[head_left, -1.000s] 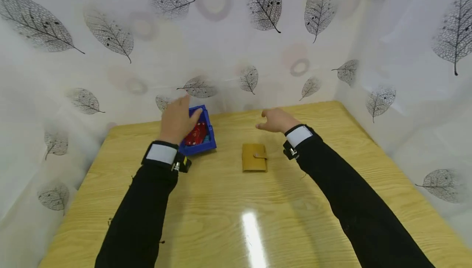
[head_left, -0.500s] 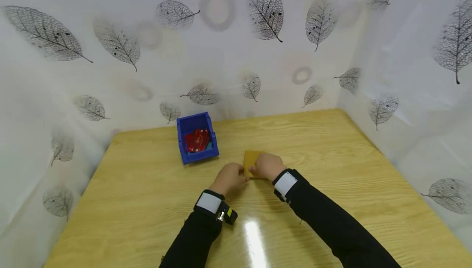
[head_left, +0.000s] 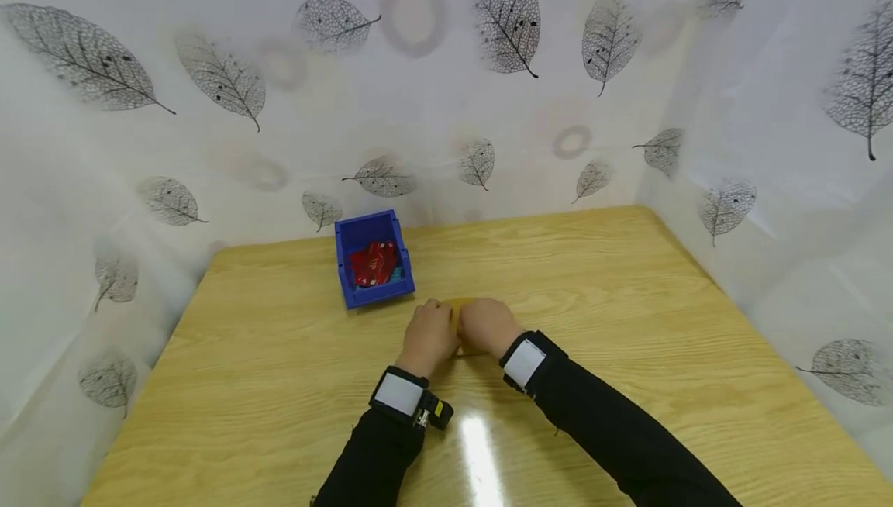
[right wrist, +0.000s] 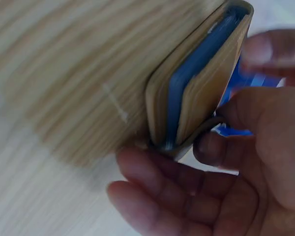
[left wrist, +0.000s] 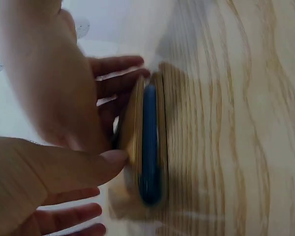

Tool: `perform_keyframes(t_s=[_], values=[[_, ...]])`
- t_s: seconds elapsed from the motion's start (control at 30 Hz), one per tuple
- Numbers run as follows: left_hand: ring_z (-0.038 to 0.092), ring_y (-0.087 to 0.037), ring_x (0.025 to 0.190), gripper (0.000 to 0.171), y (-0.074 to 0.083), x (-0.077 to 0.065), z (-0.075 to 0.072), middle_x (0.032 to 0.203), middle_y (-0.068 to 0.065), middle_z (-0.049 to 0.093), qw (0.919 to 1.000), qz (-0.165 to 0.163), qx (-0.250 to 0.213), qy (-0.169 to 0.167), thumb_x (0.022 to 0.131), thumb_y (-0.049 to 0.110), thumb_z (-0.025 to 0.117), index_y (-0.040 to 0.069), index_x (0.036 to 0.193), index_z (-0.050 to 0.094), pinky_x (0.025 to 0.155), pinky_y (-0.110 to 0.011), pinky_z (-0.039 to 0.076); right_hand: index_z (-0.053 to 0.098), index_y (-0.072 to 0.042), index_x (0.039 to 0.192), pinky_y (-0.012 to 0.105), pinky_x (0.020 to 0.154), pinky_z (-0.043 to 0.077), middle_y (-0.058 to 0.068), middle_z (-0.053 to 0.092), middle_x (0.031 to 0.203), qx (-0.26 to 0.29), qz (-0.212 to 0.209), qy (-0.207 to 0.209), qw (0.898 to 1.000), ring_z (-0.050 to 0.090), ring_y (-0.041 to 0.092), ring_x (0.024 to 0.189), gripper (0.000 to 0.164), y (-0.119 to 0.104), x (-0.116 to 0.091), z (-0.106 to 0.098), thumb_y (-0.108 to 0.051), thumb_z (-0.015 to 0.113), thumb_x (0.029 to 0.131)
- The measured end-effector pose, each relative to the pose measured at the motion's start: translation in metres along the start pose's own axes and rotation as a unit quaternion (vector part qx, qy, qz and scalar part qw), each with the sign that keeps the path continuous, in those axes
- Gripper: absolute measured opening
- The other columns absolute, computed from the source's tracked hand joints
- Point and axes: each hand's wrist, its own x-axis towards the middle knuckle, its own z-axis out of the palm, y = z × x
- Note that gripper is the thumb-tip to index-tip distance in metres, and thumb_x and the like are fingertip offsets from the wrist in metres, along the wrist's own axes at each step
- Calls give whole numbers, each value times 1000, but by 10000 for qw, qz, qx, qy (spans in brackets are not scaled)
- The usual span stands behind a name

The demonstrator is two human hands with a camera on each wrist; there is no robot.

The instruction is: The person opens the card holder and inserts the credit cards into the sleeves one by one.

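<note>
Between the hands is a tan card holder (head_left: 457, 307) with a strap, mostly hidden behind the fingers in the head view. Blue inner leaves (left wrist: 149, 142) show edge-on between its two covers in both wrist views. My right hand (head_left: 488, 326) pinches the strap (right wrist: 204, 132) with thumb and curled forefinger, the other fingers lying along the holder's edge. My left hand (head_left: 427, 336) is at the spine side. Its thumb (left wrist: 105, 164) touches the upper cover, while its other fingers stretch loosely beside the spine.
A blue plastic bin (head_left: 380, 299) stands behind and left of the hands, holding red card-like pieces (head_left: 374, 263) and something blue-green. The wood-grain table (head_left: 628, 305) is bordered by a leaf-patterned sheet (head_left: 432, 88) at the back and sides.
Both hands have come together at the card holder, the left from over the bin and the right from the holder's far right side. The holder has shifted slightly towards me.
</note>
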Motion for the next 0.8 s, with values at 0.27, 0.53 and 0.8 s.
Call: perform_keyframes(t_s=[0.27, 0.53, 0.8], values=[[63, -34, 82, 6, -2, -4, 4, 83, -14, 64, 9993, 94, -71, 350, 78, 2, 67, 1, 72, 67, 69, -42, 53, 54, -12, 59, 35, 49, 49, 3, 56, 61, 681, 117, 258, 9973, 54, 17, 55, 34, -11, 3, 0, -17, 61, 93], [61, -33, 91, 12, 1, -12, 9, 96, -15, 65, 9985, -334, -39, 441, 75, 14, 76, 3, 73, 71, 76, -42, 54, 48, -14, 59, 23, 50, 32, -6, 39, 55, 2437, -7, -3, 9698, 37, 9, 49, 39, 1, 4, 5, -12, 49, 98], [58, -28, 89, 46, 9, -10, 8, 98, -13, 62, 9969, -643, -155, 426, 78, 46, 78, 0, 77, 71, 69, -41, 53, 45, -13, 57, 24, 49, 29, -4, 37, 53, 2747, 1026, -195, 9558, 35, 11, 48, 38, 37, -9, -1, -14, 51, 94]])
